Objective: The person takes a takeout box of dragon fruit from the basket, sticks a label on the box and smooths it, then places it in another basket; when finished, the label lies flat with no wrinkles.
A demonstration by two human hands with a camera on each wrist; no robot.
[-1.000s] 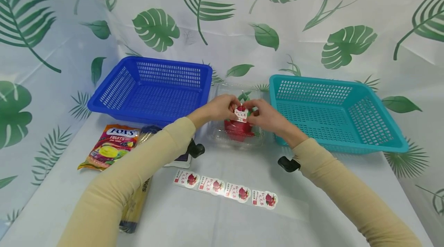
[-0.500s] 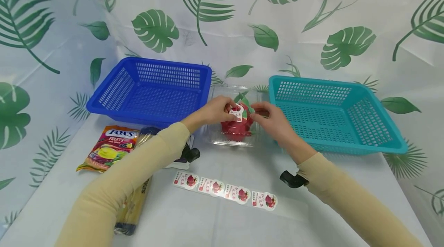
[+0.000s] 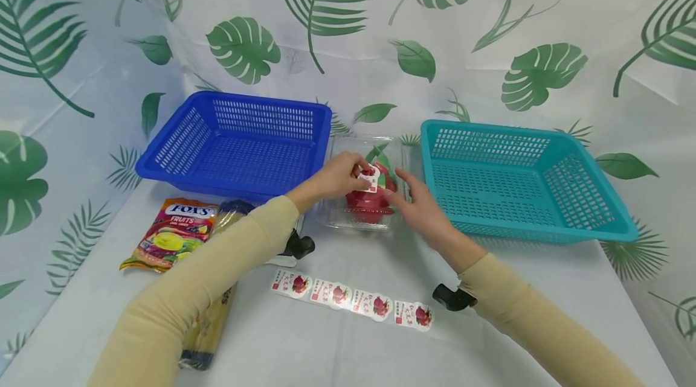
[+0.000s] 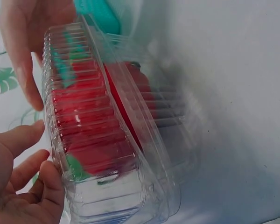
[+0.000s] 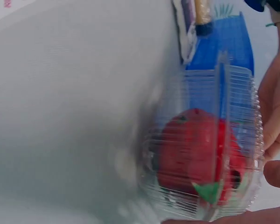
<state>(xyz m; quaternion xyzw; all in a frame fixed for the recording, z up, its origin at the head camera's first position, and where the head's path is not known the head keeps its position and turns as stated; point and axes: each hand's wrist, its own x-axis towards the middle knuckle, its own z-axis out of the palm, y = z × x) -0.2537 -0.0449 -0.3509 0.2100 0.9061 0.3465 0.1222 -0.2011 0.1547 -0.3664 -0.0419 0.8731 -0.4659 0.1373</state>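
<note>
A clear plastic clamshell box [image 3: 334,217] with a red dragon fruit [image 3: 367,203] inside stands between the two baskets. On or just above its lid is a small white sticker [image 3: 371,181] with a fruit picture. My left hand [image 3: 338,174] pinches the sticker's left edge with thumb and index finger. In the left wrist view its fingers lie close against the lid; the sticker is out of sight there. At the right side of the box, my right hand [image 3: 424,209] has thumb and index finger spread and holds nothing.
Left stands a blue basket [image 3: 239,154], right a teal basket [image 3: 505,194]. A candy bag [image 3: 176,233] and a spaghetti pack [image 3: 214,320] lie front left, with another pack half hidden by the left arm. A strip of several stickers [image 3: 353,299] lies in front.
The right hand has let go of the sticker and moved down beside the box. The sticker, in the left hand, has shifted slightly left and lower over the lid.
</note>
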